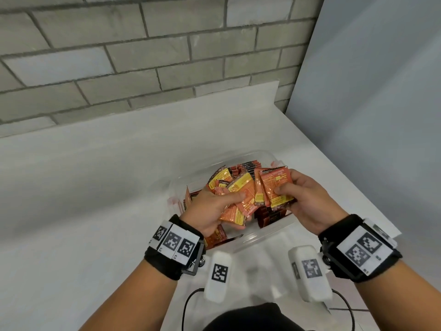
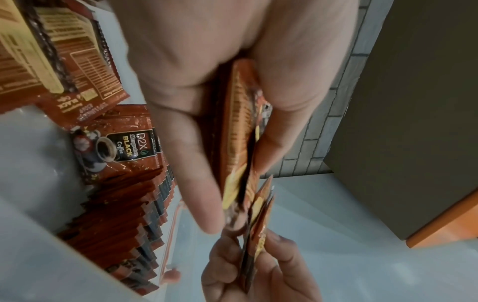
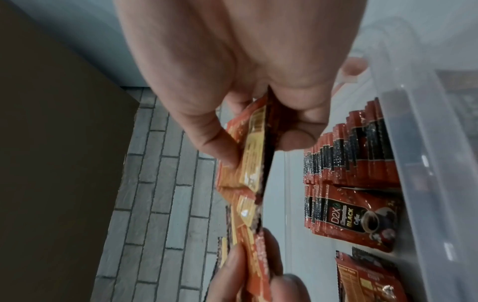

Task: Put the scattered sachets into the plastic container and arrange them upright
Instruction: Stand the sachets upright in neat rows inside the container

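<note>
A clear plastic container sits on the white counter, with rows of red-and-black coffee sachets standing upright inside. Above it my left hand grips a fanned bunch of orange sachets, thumb across the top. Close on the right, my right hand pinches a smaller stack of sachets between thumb and fingers. The two bundles almost touch. In the left wrist view the gripped sachets show edge-on, as does the other stack in the right wrist view. A few sachets lie flat at the container's near left.
A grey brick wall backs the white counter. A pale panel bounds the right side, where the counter ends. The container's pink clip shows on its rim. Cables hang near my body.
</note>
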Available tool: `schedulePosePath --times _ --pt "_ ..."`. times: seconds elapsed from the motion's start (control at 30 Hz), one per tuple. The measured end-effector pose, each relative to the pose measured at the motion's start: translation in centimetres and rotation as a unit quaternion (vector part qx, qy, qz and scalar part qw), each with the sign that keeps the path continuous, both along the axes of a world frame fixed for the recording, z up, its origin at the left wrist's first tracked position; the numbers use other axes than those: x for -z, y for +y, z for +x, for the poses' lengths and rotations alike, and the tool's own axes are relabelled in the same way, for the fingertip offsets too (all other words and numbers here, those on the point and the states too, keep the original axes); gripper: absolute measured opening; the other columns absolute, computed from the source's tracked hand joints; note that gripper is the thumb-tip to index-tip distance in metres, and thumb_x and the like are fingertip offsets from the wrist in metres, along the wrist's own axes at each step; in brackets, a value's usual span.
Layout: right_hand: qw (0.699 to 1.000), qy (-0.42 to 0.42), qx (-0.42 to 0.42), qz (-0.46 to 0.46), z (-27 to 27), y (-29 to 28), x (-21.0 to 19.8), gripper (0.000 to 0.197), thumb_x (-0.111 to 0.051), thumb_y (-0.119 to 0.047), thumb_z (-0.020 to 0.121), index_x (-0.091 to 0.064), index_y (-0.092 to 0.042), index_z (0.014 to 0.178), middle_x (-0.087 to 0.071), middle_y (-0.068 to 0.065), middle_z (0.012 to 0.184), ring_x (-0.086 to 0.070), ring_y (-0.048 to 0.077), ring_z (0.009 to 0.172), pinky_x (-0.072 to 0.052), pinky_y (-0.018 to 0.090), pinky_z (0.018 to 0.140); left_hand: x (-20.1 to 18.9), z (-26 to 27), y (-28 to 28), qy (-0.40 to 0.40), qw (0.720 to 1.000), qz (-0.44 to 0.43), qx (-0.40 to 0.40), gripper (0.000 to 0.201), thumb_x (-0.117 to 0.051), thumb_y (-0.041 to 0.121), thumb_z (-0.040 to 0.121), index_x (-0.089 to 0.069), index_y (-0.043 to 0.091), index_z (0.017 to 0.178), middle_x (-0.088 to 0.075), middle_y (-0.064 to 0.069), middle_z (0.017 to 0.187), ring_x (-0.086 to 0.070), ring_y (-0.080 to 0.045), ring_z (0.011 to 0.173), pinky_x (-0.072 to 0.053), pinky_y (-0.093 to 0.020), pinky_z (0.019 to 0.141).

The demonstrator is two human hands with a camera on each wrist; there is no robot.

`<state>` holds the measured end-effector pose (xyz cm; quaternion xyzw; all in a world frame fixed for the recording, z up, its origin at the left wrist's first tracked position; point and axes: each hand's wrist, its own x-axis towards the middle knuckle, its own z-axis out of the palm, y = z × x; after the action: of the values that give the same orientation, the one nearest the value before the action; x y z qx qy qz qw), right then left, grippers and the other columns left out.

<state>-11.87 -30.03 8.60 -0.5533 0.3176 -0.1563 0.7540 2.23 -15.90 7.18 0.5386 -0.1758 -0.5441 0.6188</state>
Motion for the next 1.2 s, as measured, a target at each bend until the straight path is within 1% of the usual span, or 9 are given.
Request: schedulePosePath --times 0.13,0.2,0.3,0.47,0.67,0.8,0.93,1.1,1.2 --pt "0.997 0.032 -0.066 -0.029 0.7 0.3 -0.4 0.027 -0.052 0.010 0.087 -0.062 -0.010 0.101 -0.072 0.002 0.087 -0.068 0.016 0.079 -0.054 0.025 0.065 -0.1 0.0 -0.4 -0.042 0.999 -0.001 -0.001 0.026 -0.070 0.011 0.081 -0.066 0.015 0.106 -0.073 -0.015 0.093 -0.071 -0.027 0.068 -0.057 -0.033 0.045" --pt "0.996 0.037 -0.071 -0.028 1.0 0.2 -0.5 0.028 -0.053 0.010 0.087 -0.062 -0.010 0.104 -0.072 0.004 0.089 -0.068 0.017 0.081 -0.055 0.026 0.066 -0.3 0.2 -0.7 -0.035 0.999 0.005 -0.004 0.026 -0.069 0.017 0.082 -0.065 0.016 0.108 -0.073 -0.015 0.098 -0.071 -0.030 0.076 -0.060 -0.040 0.055" --pt "0.998 0.030 -0.046 -0.028 1.4 -0.1 -0.7 0.027 -0.051 0.008 0.088 -0.061 -0.009 0.106 -0.071 0.004 0.089 -0.066 0.017 0.081 -0.053 0.028 0.069 -0.6 0.4 -0.6 0.047 0.999 -0.003 -0.020 0.016 -0.050 0.003 0.093 -0.060 0.007 0.105 -0.072 -0.017 0.096 -0.070 -0.033 0.083 -0.056 -0.050 0.074" --pt "0.999 0.013 -0.041 0.015 1.6 0.3 -0.2 0.030 -0.049 0.005 0.091 -0.058 -0.011 0.115 -0.071 0.003 0.094 -0.068 0.015 0.082 -0.054 0.027 0.066 -0.1 0.5 -0.6 0.040 0.997 -0.039 -0.062 0.019 -0.051 -0.004 0.092 -0.062 0.007 0.102 -0.074 -0.007 0.090 -0.071 -0.021 0.082 -0.059 -0.039 0.073" --pt "0.998 0.016 -0.027 0.062 2.1 0.7 0.4 0.027 -0.052 0.001 0.092 -0.059 -0.013 0.113 -0.071 0.008 0.101 -0.070 0.021 0.088 -0.059 0.037 0.072 0.5 0.4 -1.0 -0.002 0.991 -0.053 -0.119 0.020 -0.060 0.000 0.088 -0.066 0.014 0.101 -0.074 -0.005 0.096 -0.071 -0.021 0.088 -0.060 -0.033 0.065" --pt "0.994 0.003 -0.008 0.113 2.5 0.7 0.3 0.024 -0.050 -0.002 0.093 -0.060 -0.010 0.114 -0.072 0.010 0.100 -0.070 0.024 0.091 -0.058 0.039 0.079 0.7 0.1 -1.2 0.026 0.985 -0.096 -0.138 0.025 -0.054 -0.006 0.090 -0.064 0.011 0.105 -0.074 -0.006 0.098 -0.071 -0.020 0.091 -0.059 -0.035 0.075" --pt "0.993 0.008 -0.009 0.118 2.8 0.6 0.2 0.023 -0.051 -0.005 0.093 -0.060 -0.010 0.113 -0.073 0.009 0.099 -0.070 0.023 0.089 -0.058 0.039 0.078 0.7 0.1 -1.3 0.019 0.987 -0.101 -0.121 0.029 -0.051 -0.014 0.088 -0.063 0.007 0.104 -0.075 -0.004 0.092 -0.071 -0.017 0.088 -0.058 -0.028 0.072" --pt "0.994 0.009 -0.009 0.104 3.0 0.6 0.2 0.025 -0.052 -0.005 0.093 -0.060 -0.012 0.115 -0.072 0.009 0.103 -0.069 0.024 0.094 -0.057 0.042 0.080 0.4 0.0 -1.4 -0.032 0.988 -0.074 -0.129 0.028 -0.060 -0.005 0.086 -0.065 0.007 0.110 -0.071 -0.012 0.108 -0.068 -0.023 0.100 -0.055 -0.029 0.080" --pt "0.997 0.008 -0.007 0.082 3.0 0.5 0.3 0.024 -0.051 -0.003 0.093 -0.060 -0.013 0.112 -0.072 0.007 0.099 -0.069 0.021 0.090 -0.057 0.038 0.078 -0.1 0.3 -1.4 0.012 0.992 -0.055 -0.112 0.019 -0.054 0.006 0.094 -0.065 0.008 0.109 -0.070 -0.013 0.108 -0.067 -0.024 0.097 -0.054 -0.036 0.085"
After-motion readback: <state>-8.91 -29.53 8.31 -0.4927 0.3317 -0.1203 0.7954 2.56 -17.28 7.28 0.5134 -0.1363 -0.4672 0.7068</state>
